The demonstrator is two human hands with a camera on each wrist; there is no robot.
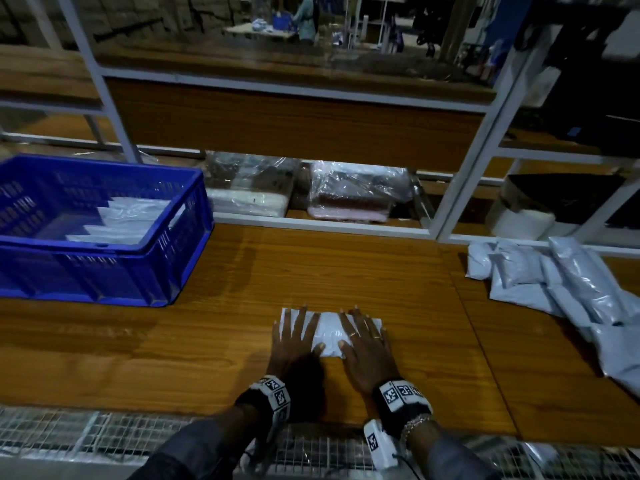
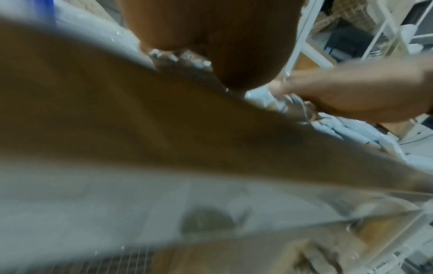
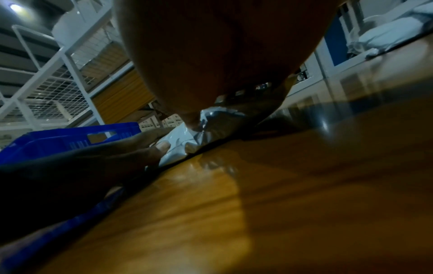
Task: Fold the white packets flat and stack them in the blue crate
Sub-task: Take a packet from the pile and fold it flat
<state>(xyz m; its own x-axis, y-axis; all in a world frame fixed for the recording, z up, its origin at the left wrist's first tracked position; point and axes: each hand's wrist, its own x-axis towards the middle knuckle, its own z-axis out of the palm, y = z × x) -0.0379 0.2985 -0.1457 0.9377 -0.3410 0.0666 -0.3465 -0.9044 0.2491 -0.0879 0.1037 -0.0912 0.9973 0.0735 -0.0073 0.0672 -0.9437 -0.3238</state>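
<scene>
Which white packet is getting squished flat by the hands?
The white packet mid-table, pressed under the left hand and right hand. The others lie in the blue crate or the pile on the right.

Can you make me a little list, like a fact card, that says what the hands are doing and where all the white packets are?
left hand: flat, fingers spread, pressing the white packet
right hand: flat too, pressing the same packet
packet being worked on: lying on the wooden table, in front of the person
blue crate: on the table to the left, with folded packets inside
packets waiting: loose pile on the table to the right
</scene>
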